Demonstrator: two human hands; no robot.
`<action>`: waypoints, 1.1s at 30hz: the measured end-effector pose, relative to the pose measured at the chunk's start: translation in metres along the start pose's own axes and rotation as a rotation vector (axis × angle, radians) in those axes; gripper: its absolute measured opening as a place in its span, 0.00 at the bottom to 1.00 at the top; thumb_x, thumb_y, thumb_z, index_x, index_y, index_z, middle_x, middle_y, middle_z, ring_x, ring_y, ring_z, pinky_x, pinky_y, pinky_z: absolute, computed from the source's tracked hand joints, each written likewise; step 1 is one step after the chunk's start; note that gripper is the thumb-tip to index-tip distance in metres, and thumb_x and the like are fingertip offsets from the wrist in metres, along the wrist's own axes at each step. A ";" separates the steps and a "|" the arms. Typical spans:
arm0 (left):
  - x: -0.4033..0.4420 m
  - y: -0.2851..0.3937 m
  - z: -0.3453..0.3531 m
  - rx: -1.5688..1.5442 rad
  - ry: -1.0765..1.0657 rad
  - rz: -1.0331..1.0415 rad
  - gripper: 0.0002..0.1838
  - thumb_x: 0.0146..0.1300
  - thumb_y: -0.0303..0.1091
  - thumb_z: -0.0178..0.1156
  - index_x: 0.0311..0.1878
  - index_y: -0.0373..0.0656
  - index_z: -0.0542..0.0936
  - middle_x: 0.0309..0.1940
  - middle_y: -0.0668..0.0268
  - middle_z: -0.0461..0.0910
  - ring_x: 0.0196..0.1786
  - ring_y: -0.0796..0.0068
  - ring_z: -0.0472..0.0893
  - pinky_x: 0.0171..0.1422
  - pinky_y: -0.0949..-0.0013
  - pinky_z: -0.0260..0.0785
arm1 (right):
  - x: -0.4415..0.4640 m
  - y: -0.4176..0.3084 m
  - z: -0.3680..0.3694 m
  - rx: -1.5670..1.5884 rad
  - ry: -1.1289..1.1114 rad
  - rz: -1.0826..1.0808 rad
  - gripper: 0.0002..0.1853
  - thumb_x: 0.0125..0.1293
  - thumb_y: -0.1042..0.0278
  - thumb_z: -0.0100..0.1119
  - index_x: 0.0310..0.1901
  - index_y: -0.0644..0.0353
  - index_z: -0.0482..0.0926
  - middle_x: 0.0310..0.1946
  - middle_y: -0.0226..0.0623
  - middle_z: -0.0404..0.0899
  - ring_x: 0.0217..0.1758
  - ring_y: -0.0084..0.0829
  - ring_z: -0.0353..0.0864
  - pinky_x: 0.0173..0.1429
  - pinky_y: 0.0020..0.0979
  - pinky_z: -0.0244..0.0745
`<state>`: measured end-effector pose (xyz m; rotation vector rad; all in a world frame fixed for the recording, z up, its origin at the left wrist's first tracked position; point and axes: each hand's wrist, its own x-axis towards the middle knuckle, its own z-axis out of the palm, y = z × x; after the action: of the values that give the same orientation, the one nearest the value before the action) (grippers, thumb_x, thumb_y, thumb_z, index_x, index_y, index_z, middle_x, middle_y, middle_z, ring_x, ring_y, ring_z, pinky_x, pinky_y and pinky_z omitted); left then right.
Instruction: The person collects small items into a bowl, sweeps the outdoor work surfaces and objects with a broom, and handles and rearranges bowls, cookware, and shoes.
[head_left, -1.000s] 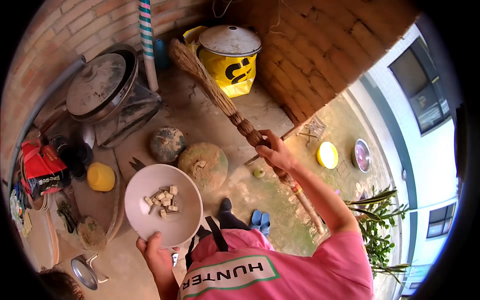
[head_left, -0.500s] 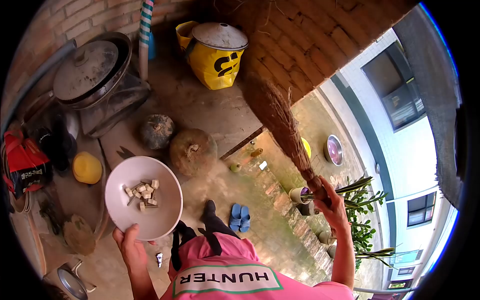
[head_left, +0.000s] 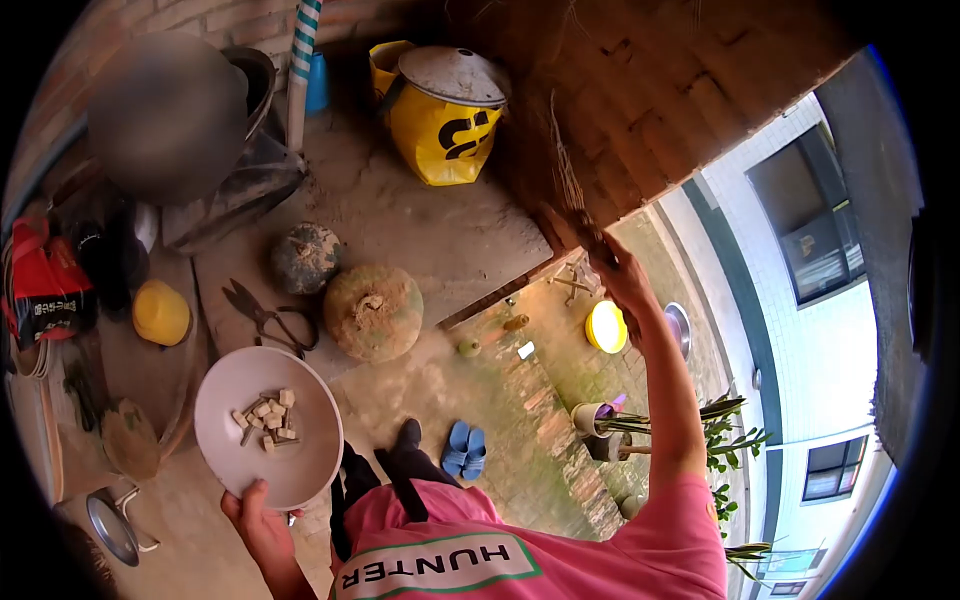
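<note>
My left hand [head_left: 260, 525] is closed on the near rim of a pale bowl [head_left: 222, 378]. Inside lie several small whitish blocks [head_left: 267, 411], some with thin metal pins that look like nails. Out to the right, my right hand [head_left: 622, 275] grips the handle of a straw broom [head_left: 567, 178], whose bristles stand up against the dark brick wall; much of its head is lost in shadow. Just beyond the bowl, on a ledge, are scissors [head_left: 268, 318], a tan pumpkin [head_left: 374, 314] and a smaller dark green pumpkin [head_left: 306, 258].
A yellow bag [head_left: 440, 140] with a metal lid [head_left: 453, 75] on top stands against the wall. Left are a yellow container [head_left: 162, 312] and a red-black bag [head_left: 48, 280]. Blue slippers [head_left: 464, 450] lie on the floor; a yellow basin [head_left: 606, 327] and potted plants [head_left: 590, 418] stand right.
My right hand has carried the broom up and toward the brick wall. The bowl in my left hand has shifted slightly down and left, bringing the scissors into fuller view.
</note>
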<state>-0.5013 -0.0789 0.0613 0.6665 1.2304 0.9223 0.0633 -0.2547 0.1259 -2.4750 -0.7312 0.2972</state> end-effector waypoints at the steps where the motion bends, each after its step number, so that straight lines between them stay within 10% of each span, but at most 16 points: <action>1: -0.004 -0.002 0.001 0.006 0.000 -0.002 0.25 0.62 0.33 0.60 0.58 0.38 0.63 0.51 0.54 0.74 0.41 0.63 0.81 0.22 0.63 0.71 | 0.022 0.006 0.006 -0.004 -0.049 0.020 0.32 0.66 0.60 0.63 0.71 0.47 0.69 0.25 0.27 0.74 0.22 0.20 0.73 0.24 0.27 0.73; 14: -0.007 -0.001 0.021 -0.003 -0.071 -0.023 0.23 0.62 0.32 0.58 0.58 0.36 0.65 0.50 0.54 0.75 0.41 0.64 0.80 0.23 0.63 0.71 | -0.063 -0.065 -0.111 -0.303 -0.525 0.208 0.30 0.66 0.63 0.60 0.70 0.49 0.70 0.25 0.28 0.76 0.20 0.21 0.72 0.24 0.28 0.70; 26: 0.046 0.020 -0.011 0.211 -0.196 0.059 0.21 0.60 0.34 0.62 0.55 0.38 0.70 0.45 0.59 0.77 0.37 0.67 0.79 0.23 0.66 0.67 | -0.166 -0.046 -0.112 -0.262 -0.035 0.264 0.30 0.66 0.61 0.63 0.71 0.47 0.71 0.30 0.23 0.77 0.26 0.15 0.70 0.28 0.23 0.66; 33: 0.025 0.015 -0.025 0.237 -0.143 0.123 0.13 0.61 0.32 0.61 0.48 0.41 0.75 0.42 0.62 0.78 0.33 0.70 0.76 0.26 0.70 0.61 | -0.141 0.046 -0.054 -0.154 -0.211 0.166 0.31 0.65 0.63 0.63 0.71 0.45 0.70 0.25 0.29 0.76 0.22 0.20 0.72 0.27 0.27 0.72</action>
<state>-0.5273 -0.0509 0.0558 0.9886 1.1905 0.8211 -0.0141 -0.3893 0.1529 -2.6845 -0.6540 0.5910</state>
